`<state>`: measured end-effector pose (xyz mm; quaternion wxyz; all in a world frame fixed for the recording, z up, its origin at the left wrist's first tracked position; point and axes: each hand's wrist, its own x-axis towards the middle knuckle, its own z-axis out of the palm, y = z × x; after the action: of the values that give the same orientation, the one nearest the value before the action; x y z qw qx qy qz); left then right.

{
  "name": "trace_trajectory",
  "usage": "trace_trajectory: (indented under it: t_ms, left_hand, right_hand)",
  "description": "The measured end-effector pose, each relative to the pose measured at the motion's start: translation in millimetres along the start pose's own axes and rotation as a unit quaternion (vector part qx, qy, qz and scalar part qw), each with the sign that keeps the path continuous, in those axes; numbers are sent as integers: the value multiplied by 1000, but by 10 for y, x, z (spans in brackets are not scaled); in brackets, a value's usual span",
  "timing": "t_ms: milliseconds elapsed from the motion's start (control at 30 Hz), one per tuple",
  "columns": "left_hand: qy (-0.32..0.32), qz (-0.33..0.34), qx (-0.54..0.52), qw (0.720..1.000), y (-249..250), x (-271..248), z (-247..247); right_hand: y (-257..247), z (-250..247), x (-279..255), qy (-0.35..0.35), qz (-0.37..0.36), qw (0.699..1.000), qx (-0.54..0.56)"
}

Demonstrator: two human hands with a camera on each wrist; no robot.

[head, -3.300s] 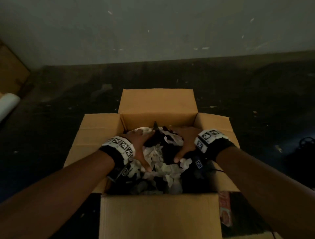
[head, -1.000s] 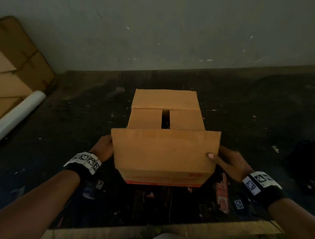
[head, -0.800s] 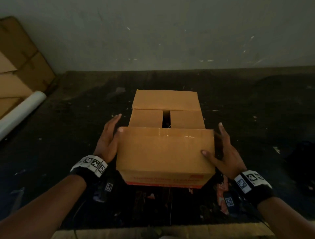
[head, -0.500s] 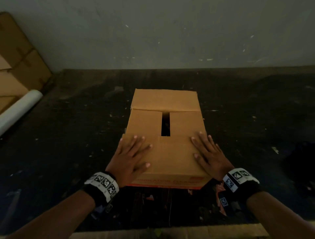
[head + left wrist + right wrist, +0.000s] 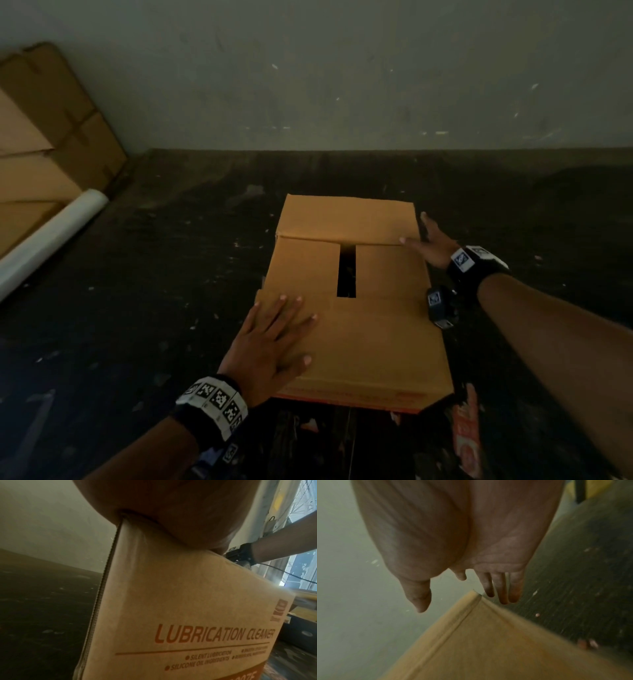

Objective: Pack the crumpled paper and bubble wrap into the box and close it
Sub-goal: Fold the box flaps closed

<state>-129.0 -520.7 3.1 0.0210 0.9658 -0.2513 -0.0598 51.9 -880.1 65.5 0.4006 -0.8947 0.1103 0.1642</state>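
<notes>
Both hands lay flat on the near flap half a second ago; since then only the left hand (image 5: 270,337) has kept its place, while the right hand (image 5: 432,247) has gone out to the far right corner of the box (image 5: 373,342). The box sits on the dark tabletop (image 5: 164,274), its near flap (image 5: 370,346) folded down over the two inner flaps. The left hand lies spread and flat on the near flap's left part, palm down, holding nothing, probably to keep that flap from springing up. The right hand has straight fingers reaching past the box's right edge beside the far flap (image 5: 346,219), its thumb lying near that flap's front edge; it grips nothing that I can see, and the right wrist view shows the fingers extended just above the corner. I judge it is about to draw or press the far flap down to meet the near one.

Between the inner flaps of the box a dark slot (image 5: 346,270) is left open. No crumpled paper or bubble wrap shows anywhere, so they presumably lie inside the box. Well left of the box, flattened cartons (image 5: 44,144) lean on the wall, with a white roll (image 5: 51,236) lying before them. Nothing stands in the hands' way around the box.
</notes>
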Motion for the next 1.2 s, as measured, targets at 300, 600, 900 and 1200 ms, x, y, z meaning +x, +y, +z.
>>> trace_trajectory:
  t_ms: [300,600,900,1200]
  left_hand:
    - [46,-51,-129,989,44,3,-73]
    - [5,-253,-310,917,-233,283,-427]
    - [-128,-257,-329,900,-202,342,-369]
    - [-111,-254,-316,907,-68,-189,-271]
  right_hand:
    - [-120,-113,-291,103,-51,978,173]
    - [453,48,-1174,-12,-80,993,-92]
    - [695,561,-1399,-97,23,994,-33]
    - [770,708,-1690,-116,22,992,-53]
